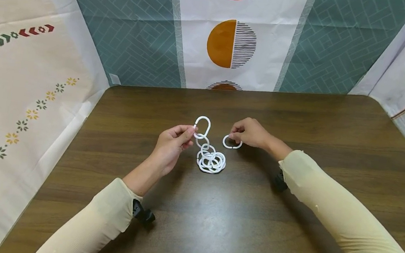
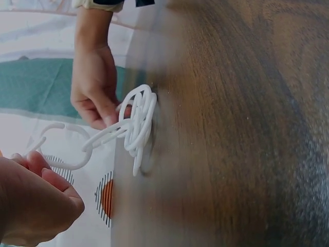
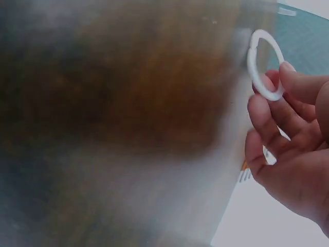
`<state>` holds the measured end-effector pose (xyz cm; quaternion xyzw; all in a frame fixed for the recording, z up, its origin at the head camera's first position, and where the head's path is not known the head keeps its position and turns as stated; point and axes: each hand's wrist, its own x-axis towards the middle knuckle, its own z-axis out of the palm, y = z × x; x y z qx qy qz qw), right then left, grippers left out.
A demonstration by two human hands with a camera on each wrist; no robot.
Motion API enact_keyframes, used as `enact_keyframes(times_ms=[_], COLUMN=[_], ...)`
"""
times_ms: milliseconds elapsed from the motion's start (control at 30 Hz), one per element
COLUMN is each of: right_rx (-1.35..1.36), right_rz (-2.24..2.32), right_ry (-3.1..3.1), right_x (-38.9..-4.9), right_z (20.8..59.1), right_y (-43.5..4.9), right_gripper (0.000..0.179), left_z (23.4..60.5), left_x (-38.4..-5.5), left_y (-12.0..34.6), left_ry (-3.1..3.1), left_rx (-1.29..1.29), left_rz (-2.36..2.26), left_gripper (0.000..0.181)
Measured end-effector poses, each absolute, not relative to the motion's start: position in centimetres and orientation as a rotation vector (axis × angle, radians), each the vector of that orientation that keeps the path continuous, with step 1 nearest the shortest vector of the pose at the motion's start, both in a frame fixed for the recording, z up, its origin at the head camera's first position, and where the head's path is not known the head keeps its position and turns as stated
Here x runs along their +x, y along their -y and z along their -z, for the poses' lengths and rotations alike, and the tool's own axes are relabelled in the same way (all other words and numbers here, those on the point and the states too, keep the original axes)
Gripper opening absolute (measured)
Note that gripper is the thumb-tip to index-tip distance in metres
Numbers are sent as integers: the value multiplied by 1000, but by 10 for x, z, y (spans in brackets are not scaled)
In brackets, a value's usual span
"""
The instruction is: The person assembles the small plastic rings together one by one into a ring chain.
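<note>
A chain of white plastic curtain rings (image 1: 210, 172) lies bunched on the table, its upper links rising toward my left hand (image 1: 169, 145). Thumb and fingertips of that hand pinch the end ring (image 1: 204, 117), which stands up above the others. In the left wrist view this end ring (image 2: 77, 165) has a small gap in its loop and hooks through the following link. To the right of the chain, my right hand (image 1: 252, 133) pinches a separate white ring (image 3: 252, 67) between thumb and fingers. A break in this ring's loop shows in the right wrist view.
The brown wooden table (image 1: 196, 239) extends around both hands. Behind it hangs a teal and white cloth (image 1: 195, 28) with orange circles, and a cream patterned cloth (image 1: 21, 91) hangs at the left. A black wrist camera (image 1: 142, 213) sits at the left cuff.
</note>
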<state>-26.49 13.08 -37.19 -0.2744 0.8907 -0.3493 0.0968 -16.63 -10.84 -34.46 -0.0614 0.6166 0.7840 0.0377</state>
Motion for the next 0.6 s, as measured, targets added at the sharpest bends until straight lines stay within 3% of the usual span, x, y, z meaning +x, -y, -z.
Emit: enact_keyframes(times_ms=[400, 600], right_rx=[-636, -633], right_rz=[1405, 1623], right_ry=[-2809, -2763], right_x=[-260, -250], right_z=[341, 328], right_y=[-135, -127], right_gripper=[12, 14], left_z=[351, 353], left_x=[-168, -167], left_y=[100, 95], left_ry=[-1887, -1898], left_rx=[-159, -165], left_rz=[-2389, -2359], left_gripper=[7, 19])
